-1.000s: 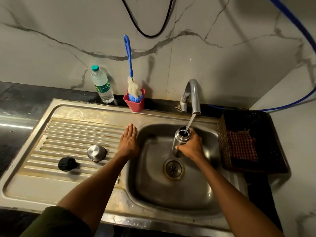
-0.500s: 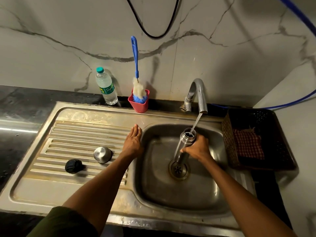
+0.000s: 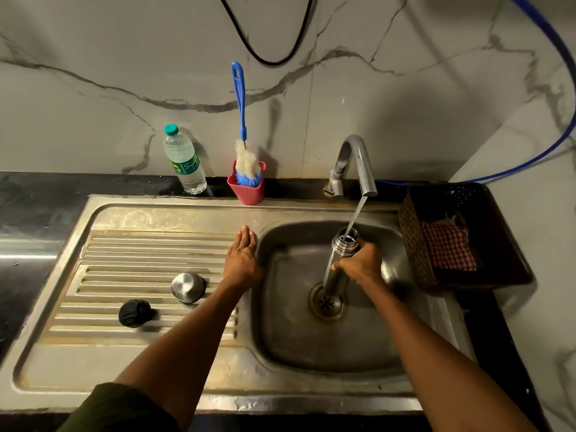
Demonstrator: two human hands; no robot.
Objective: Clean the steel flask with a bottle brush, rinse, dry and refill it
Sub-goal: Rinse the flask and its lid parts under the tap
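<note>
The right hand (image 3: 361, 265) is wrapped around the middle of the steel flask (image 3: 339, 263), fingers curled tight on it, and holds it up inside the sink bowl (image 3: 311, 347), just over the drain (image 3: 327, 302). The flask leans a little, with its open mouth at the top. Water (image 3: 355, 213) runs from the tap (image 3: 358, 163) right into that mouth. The left hand (image 3: 241, 260) lies flat on the sink edge beside the bowl, fingers straight and together, holding nothing. The bottle brush (image 3: 241, 120) stands in a red cup (image 3: 246, 190) at the back, by the wall, well apart from both hands. A plastic water bottle (image 3: 184, 160) stands just beside the cup. On the ribbed draining board (image 3: 140, 254) lie a shiny steel cap (image 3: 188, 286) and a black stopper (image 3: 134, 313), near each other. A dark basket (image 3: 417, 254) at the right side of the sink holds a red checked cloth (image 3: 448, 247). I think this is the step of putting water in the flask, either to wet it for scrubbing or to rinse it; I cannot tell which. How full the flask is cannot be seen. If scrubbing is next, the free left hand would need to reach back for the brush handle, and the right hand should keep the wet, slippery flask firm and its mouth pointing up.
</note>
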